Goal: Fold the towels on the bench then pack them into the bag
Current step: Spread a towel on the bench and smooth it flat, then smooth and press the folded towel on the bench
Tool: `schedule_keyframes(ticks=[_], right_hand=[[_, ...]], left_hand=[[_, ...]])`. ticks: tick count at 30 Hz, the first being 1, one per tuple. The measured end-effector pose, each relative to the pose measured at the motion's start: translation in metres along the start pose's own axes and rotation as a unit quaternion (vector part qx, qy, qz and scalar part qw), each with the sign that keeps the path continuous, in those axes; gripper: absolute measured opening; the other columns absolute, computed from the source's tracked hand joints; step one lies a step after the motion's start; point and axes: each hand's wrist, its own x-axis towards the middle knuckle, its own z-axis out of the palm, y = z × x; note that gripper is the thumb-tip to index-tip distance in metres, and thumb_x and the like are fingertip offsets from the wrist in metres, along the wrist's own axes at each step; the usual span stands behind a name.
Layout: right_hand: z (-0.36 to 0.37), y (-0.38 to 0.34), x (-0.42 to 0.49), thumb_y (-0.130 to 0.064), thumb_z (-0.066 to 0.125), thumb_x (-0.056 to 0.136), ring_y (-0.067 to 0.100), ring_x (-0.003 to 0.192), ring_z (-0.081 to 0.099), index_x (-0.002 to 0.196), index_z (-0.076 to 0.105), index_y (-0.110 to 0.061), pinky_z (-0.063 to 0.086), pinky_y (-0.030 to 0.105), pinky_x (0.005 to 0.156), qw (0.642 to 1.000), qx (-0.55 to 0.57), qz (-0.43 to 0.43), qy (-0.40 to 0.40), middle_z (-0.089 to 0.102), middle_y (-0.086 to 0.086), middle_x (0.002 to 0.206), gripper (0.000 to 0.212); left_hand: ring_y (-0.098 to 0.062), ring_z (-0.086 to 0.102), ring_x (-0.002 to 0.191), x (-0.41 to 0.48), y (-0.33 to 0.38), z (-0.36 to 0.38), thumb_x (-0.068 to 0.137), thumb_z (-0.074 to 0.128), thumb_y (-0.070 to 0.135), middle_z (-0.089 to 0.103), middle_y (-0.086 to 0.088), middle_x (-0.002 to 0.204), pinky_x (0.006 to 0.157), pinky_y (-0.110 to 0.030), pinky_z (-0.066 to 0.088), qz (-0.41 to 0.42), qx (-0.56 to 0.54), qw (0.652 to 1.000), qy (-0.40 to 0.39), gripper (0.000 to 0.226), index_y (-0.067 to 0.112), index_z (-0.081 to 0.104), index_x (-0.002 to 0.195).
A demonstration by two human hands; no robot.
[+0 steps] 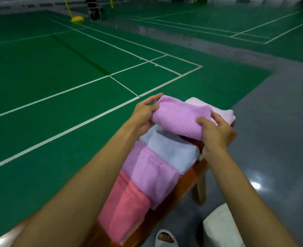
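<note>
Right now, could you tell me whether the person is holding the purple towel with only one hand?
No, the left hand and the right hand each grip an end of the purple towel.

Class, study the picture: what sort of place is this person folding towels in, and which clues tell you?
Probably an indoor badminton hall: green court floor, white boundary lines, a yellow net-post base beyond.

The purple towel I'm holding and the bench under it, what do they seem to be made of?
Purple towel: soft terry-like cloth, maybe cotton or microfibre; fuzzy matte nap, soft rounded fold. Bench: probably varnished wood; orange-brown with a slight sheen, though the grain is too blurred to confirm.
</note>
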Motion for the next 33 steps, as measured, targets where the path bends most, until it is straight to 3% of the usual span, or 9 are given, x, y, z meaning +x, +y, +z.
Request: schedule_keyframes(ticks=[3,6,8,10,13,17,20,26,33], right_hand=[[-0.01,0.019,0.027,-0.009,0.081,0.081,0.015,0.086,0.069,0.112,0.076,-0.015,0.059,0.024,0.074,0.999,-0.006,0.031,0.044,0.073,-0.004,0.099,0.032],[-0.021,0.04,0.033,-0.018,0.081,0.083,0.014,0.084,0.066,0.101,0.075,-0.018,0.049,0.011,0.064,0.994,-0.088,0.002,0.066,0.072,-0.005,0.096,0.019],[-0.026,0.043,0.029,-0.021,0.081,0.081,0.016,0.083,0.066,0.109,0.07,-0.015,0.043,0.01,0.061,0.98,-0.178,-0.048,0.077,0.072,0.001,0.099,0.03],[-0.029,0.043,0.027,-0.027,0.077,0.078,0.027,0.1,0.064,0.13,0.056,-0.016,0.042,0.023,0.075,0.938,-0.312,-0.129,0.076,0.067,0.008,0.115,0.057],[-0.029,0.035,0.032,-0.028,0.07,0.073,0.039,0.126,0.046,0.153,0.034,-0.025,0.045,0.047,0.096,0.828,-0.494,-0.262,0.042,0.046,0.016,0.141,0.088],[-0.026,0.036,0.064,-0.043,0.037,0.095,0.037,0.157,0.004,0.163,0.021,-0.029,0.006,0.059,0.125,0.675,-0.652,-0.296,-0.179,0.008,0.008,0.172,0.071],[-0.039,0.049,0.075,-0.05,0.008,0.092,0.033,0.158,0.0,0.165,0.01,-0.027,0.0,0.055,0.126,0.616,-0.712,-0.248,-0.229,0.001,0.005,0.173,0.076],[-0.032,0.032,0.068,-0.047,0.017,0.106,0.032,0.158,-0.006,0.165,0.004,-0.027,-0.005,0.056,0.126,0.604,-0.725,-0.216,-0.251,-0.005,0.005,0.173,0.063],[-0.029,0.006,-0.011,-0.06,0.005,0.096,0.03,0.159,-0.005,0.164,0.015,-0.021,-0.003,0.057,0.125,0.602,-0.656,-0.344,-0.299,0.005,0.006,0.172,0.079]], left_hand=[[-0.017,0.066,0.088,0.035,-0.025,0.027,0.097,0.047,-0.013,0.073,-0.005,0.107,0.077,-0.03,0.057,-0.024,0.004,1.0,0.017,0.042,0.017,0.073,0.112],[-0.018,0.066,0.093,0.049,-0.054,0.034,0.097,0.056,-0.007,0.073,-0.005,0.102,0.08,-0.028,0.057,-0.024,0.06,0.997,0.048,0.031,0.016,0.075,0.105],[-0.018,0.066,0.099,0.049,-0.062,0.03,0.096,0.064,0.003,0.074,-0.002,0.101,0.09,-0.03,0.056,0.033,0.154,0.984,0.078,0.021,0.017,0.077,0.104],[-0.02,0.064,0.115,0.045,-0.062,0.026,0.096,0.066,0.02,0.074,-0.001,0.117,0.105,-0.036,0.05,0.13,0.347,0.924,0.089,0.024,0.022,0.076,0.117],[-0.029,0.035,0.148,0.023,-0.058,0.034,0.101,0.055,0.041,0.046,-0.005,0.158,0.121,-0.047,0.028,0.257,0.592,0.763,0.037,0.05,0.028,0.052,0.15],[-0.028,0.006,0.159,0.008,-0.075,0.048,0.108,0.031,0.053,0.016,-0.002,0.172,0.127,-0.053,0.005,0.25,0.712,0.651,-0.081,0.056,0.037,0.027,0.161],[-0.025,0.006,0.159,0.009,-0.094,0.043,0.108,0.023,0.055,0.015,0.002,0.172,0.127,-0.053,0.002,0.219,0.723,0.65,-0.083,0.055,0.041,0.026,0.161],[-0.024,-0.004,0.159,-0.006,-0.074,0.048,0.108,0.016,0.058,0.004,0.0,0.173,0.127,-0.054,-0.005,0.198,0.746,0.629,-0.097,0.06,0.036,0.013,0.164],[-0.025,-0.001,0.16,-0.1,-0.032,-0.001,0.106,0.021,0.06,0.008,-0.001,0.173,0.127,-0.051,-0.002,0.243,0.718,0.652,-0.032,0.065,0.033,0.012,0.165]])
